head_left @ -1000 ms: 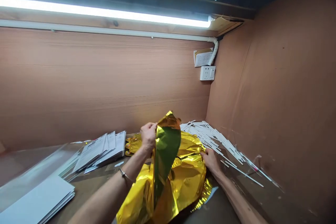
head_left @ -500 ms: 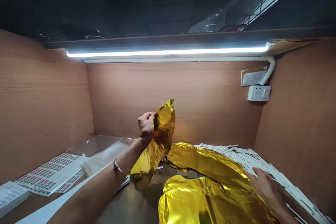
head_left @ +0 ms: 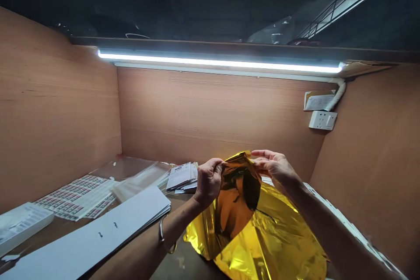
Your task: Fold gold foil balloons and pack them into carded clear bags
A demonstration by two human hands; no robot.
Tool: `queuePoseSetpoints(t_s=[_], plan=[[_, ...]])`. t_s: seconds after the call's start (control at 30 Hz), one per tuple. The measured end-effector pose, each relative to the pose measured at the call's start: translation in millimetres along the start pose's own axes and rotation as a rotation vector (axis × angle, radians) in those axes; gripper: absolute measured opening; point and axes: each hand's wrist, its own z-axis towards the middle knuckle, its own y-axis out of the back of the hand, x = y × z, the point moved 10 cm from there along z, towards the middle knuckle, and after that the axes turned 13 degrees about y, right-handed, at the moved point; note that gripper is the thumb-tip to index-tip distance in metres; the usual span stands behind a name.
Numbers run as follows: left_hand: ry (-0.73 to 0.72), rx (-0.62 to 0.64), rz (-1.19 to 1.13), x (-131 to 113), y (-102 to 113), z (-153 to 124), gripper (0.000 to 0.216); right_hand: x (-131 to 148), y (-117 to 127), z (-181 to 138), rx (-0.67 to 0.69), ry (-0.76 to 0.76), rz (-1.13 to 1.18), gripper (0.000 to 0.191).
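Note:
A flat, uninflated gold foil balloon (head_left: 272,236) spreads over the table, its upper end lifted in front of me. My left hand (head_left: 210,179) is closed, pinching the raised edge from the left side. On the other side, my right hand (head_left: 275,169) pinches the same raised end between thumb and fingers, with the index finger reaching along its top. The foil between the hands is folded and shows a dark, mirror-like face. Its lower part lies crumpled on the table, partly behind my right forearm.
At left lie white card strips (head_left: 131,223), printed label sheets (head_left: 77,194), a white box (head_left: 24,225) and clear plastic bags (head_left: 141,179). Behind my left hand is a stack of printed cards (head_left: 182,175). White sticks (head_left: 348,216) line the right. Wooden walls enclose the table.
My right hand has come up from the lower right to the balloon's raised end. My left hand has moved right and lower, still gripping the foil. The view has shifted slightly.

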Motion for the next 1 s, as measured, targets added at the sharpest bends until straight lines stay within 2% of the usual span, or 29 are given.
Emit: queuePoseSetpoints(t_s=[0.13, 0.3, 0.37, 0.43, 0.5, 0.57, 0.63, 0.7, 0.73, 0.8, 0.87, 0.93, 1.0], plan=[[0.006, -0.029, -0.018, 0, 13, -1, 0.018, 29, 0, 0, 0.007, 0.130, -0.227, 0.053], [-0.004, -0.040, -0.030, -4, 20, -3, 0.018, 53, -29, -4, 0.177, 0.265, -0.239, 0.073], [0.012, -0.032, -0.052, -4, 23, -3, 0.019, 60, -37, -3, 0.264, 0.318, -0.303, 0.073], [0.024, -0.014, -0.078, -4, 26, -3, 0.019, 72, -42, -1, 0.335, 0.416, -0.496, 0.067], [0.021, 0.005, -0.097, -6, 28, -3, 0.018, 95, -53, -4, 0.379, 0.623, -0.800, 0.063], [0.019, 0.021, -0.119, -10, 29, -3, 0.017, 120, -75, -14, 0.448, 0.861, -1.085, 0.058], [0.044, 0.045, -0.155, -13, 29, -1, 0.016, 128, -104, -24, 0.633, 0.970, -1.250, 0.043], [0.094, 0.087, -0.195, -14, 30, 1, 0.020, 127, -126, -26, 0.812, 0.923, -1.332, 0.019], [0.119, 0.113, -0.202, -13, 31, 2, 0.021, 127, -133, -24, 0.858, 0.886, -1.365, 0.012], [0.157, 0.185, -0.164, -10, 36, 2, 0.029, 131, -139, -15, 0.844, 0.837, -1.420, 0.010], [0.196, 0.298, -0.060, -1, 40, -5, 0.050, 137, -141, -6, 0.789, 0.824, -1.455, 0.007], [0.222, 0.399, 0.075, 11, 44, -22, 0.071, 139, -142, 1, 0.757, 0.816, -1.480, 0.005], [0.208, 0.424, 0.214, 20, 50, -47, 0.082, 140, -143, 3, 0.750, 0.832, -1.503, 0.005]])
